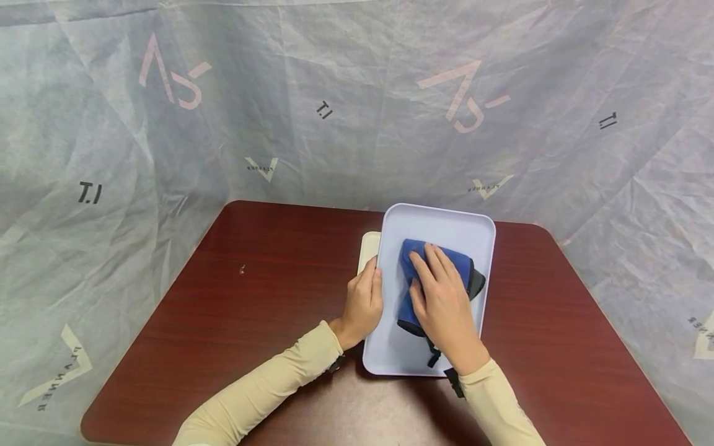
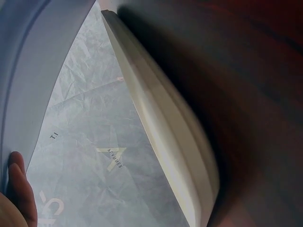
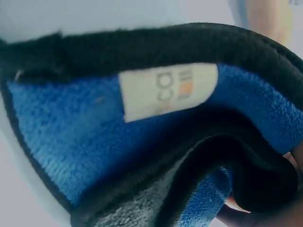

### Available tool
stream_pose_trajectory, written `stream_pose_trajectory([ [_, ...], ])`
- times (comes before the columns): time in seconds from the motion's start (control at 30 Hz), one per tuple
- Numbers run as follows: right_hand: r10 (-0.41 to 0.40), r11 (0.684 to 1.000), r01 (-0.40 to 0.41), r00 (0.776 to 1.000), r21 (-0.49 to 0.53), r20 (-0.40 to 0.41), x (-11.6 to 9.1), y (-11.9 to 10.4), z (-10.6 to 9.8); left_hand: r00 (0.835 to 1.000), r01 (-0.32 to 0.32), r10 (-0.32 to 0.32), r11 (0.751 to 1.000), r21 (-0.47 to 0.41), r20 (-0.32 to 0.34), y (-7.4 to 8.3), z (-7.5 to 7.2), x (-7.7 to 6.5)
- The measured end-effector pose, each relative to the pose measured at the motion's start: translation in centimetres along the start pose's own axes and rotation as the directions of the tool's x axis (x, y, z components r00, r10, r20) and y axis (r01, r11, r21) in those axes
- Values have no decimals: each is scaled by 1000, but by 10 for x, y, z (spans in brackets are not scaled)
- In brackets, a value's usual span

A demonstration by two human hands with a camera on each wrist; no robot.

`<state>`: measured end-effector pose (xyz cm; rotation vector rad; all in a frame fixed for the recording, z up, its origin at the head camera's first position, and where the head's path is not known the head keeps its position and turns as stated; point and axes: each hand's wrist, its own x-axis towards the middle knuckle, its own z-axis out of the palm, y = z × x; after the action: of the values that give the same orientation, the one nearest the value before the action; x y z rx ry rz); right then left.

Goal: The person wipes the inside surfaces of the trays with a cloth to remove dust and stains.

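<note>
A pale lavender tray (image 1: 390, 341) is held tilted above the table. My left hand (image 1: 362, 303) grips its left edge, thumb over the rim; in the left wrist view, fingertips (image 2: 23, 194) show against the tray's underside. A folded blue cloth (image 1: 409, 248) with black edging and a grey side lies against the inside of the tray. My right hand (image 1: 446, 310) holds the cloth there, its fingers spread over the folds. The right wrist view shows the cloth's loose blue flap (image 3: 66, 132) with a white label (image 3: 168, 90).
A cream tray (image 1: 368, 248) lies behind the lavender one, mostly hidden by it. Both are over a dark red-brown wooden table (image 1: 279, 297). Grey printed sheeting (image 1: 346, 74) surrounds the table's back and sides. A small speck (image 1: 242, 269) lies on the left of the tabletop.
</note>
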<state>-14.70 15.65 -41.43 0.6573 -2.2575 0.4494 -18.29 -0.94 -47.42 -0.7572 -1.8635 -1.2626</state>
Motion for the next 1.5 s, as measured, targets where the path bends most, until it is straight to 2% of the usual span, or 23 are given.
stream_pose_trajectory([
  [0.27, -64, 998, 64, 998, 22, 0, 13, -22, 9, 1000, -1, 1, 1000, -3, 3, 1, 1, 1],
  [0.73, -72, 997, 72, 997, 28, 2, 2, -23, 15, 1000, -1, 1, 1000, -2, 16, -1, -2, 0],
  [1.03, -21, 999, 22, 999, 44, -28, -7, -10, 6, 1000, -22, 22, 1000, 11, 1, -1, 0, -1],
  [1.27, 40, 999, -40, 999, 15, -8, -14, 10, -4, 1000, -18, 18, 1000, 5, -15, -1, 0, 0],
  [1.5, 71, 997, -72, 996, -1, -48, -20, 31, -11, 1000, -13, 13, 1000, 3, -7, 1, -1, 0],
])
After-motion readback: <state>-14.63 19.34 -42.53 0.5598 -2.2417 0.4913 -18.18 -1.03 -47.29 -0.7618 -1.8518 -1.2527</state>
